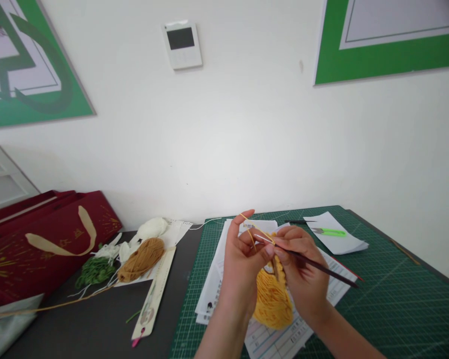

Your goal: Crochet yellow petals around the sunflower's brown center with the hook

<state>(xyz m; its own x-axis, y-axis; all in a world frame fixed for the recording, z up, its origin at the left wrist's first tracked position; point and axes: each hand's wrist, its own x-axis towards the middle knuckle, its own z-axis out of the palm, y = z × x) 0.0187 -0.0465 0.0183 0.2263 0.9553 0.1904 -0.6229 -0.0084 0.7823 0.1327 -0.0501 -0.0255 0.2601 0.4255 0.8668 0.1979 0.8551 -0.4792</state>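
My left hand (241, 259) is raised over the green cutting mat (396, 299), fingers closed, with a strand of yellow yarn (251, 225) looped over the forefinger. Between both hands hangs a yellow crocheted piece (271, 299), pinched by the left thumb. My right hand (303, 269) is closed round a dark crochet hook (325, 269) whose tip meets the yarn at the left fingertips; its shaft points down to the right.
White printed papers (213, 284) lie on the mat under my hands. Green thread snips (329, 232) rest on a paper at the back right. To the left lie a brown yarn skein (142, 258), green yarn (95, 270), white yarn (151, 228), a bookmark-like card (155, 294) and a dark red gift bag (41, 244).
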